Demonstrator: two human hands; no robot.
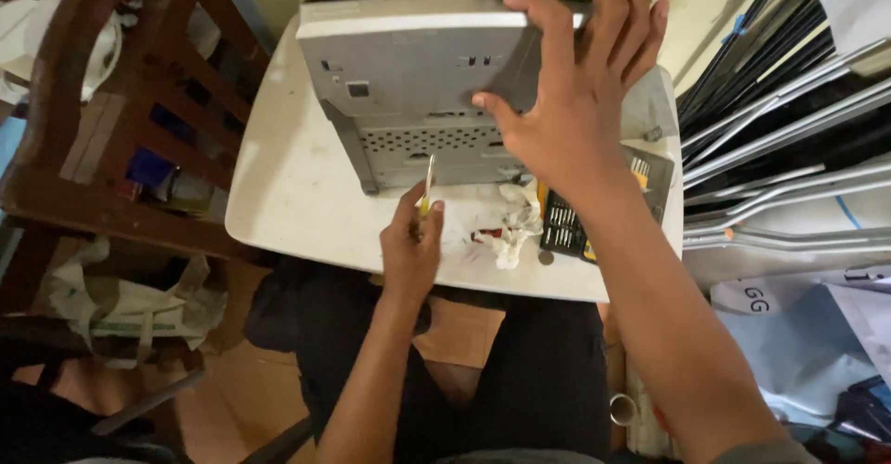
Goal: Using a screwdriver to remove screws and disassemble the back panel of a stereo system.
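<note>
Steadying grey machine casing with right hand: fingers spread wide, palm flat against the casing's right side, fingertips reaching over the top edge. Left hand closed around a small screwdriver, yellow handle pinched between thumb and fingers, thin metal shaft pointing up toward the vented lower panel just above the knuckles.

Judgement on doing this well: keeping the right palm pressing firmly so the box is not sliding on the smooth tabletop; holding the shaft straight in line with the screw head, not angled, to avoid slipping off. Screw itself too small to tell.

Casing: matte grey, boxy, hard-edged, perforated grille along the bottom strip. Resting on a white rounded table, glossy, slightly smudged. Just right of the left hand, crumpled white tissue, soft and creased. Under the right wrist, a flat black-and-yellow bit case, partly hidden. Far right of the right arm, leaning metal tubes, shiny and round.
</note>
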